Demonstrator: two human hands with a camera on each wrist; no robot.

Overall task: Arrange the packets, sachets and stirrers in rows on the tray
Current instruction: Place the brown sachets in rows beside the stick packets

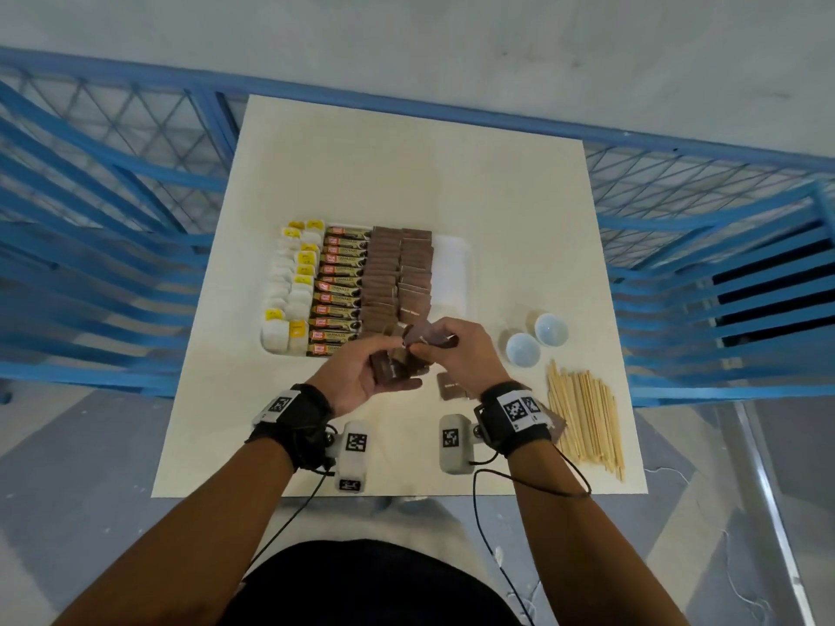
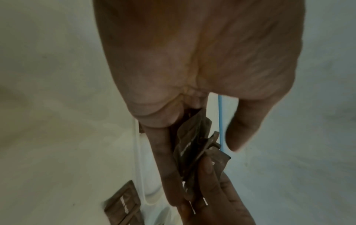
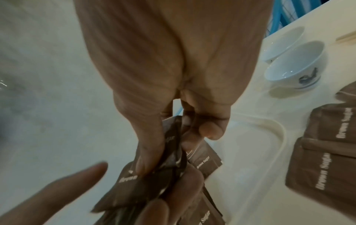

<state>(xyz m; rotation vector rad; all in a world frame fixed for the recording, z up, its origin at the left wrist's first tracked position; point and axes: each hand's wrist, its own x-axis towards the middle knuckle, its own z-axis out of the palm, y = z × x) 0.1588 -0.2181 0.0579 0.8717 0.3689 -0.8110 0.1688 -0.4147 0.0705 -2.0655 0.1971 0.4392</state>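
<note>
The tray [image 1: 456, 264] near the desk's [image 1: 406, 164] left edge is mostly filled — 4 rows run from its far rim to its near rim: white and yellow packets [image 1: 289, 286] at the left rim, coffee sticks [image 1: 339, 289] next, then 2 rows of brown sugar sachets [image 1: 397, 273]. Only a bare strip along the tray's right rim is left, which I judge is meant for the stirrers [image 1: 585, 417], untouched in a loose heap at the desk's near right corner.

The left hand [image 1: 361, 377] grips a small stack of sachets above the tray's near rim; the right hand [image 1: 452, 350] pinches 1 sachet off that stack. 1 more sachet [image 1: 452, 386] lies on the desk just under the right hand.

2 bowls [image 1: 535, 338] stand between tray and stirrers, so carrying the stirrers across means skirting them. The far half of the desk is open — plenty of room there.
</note>
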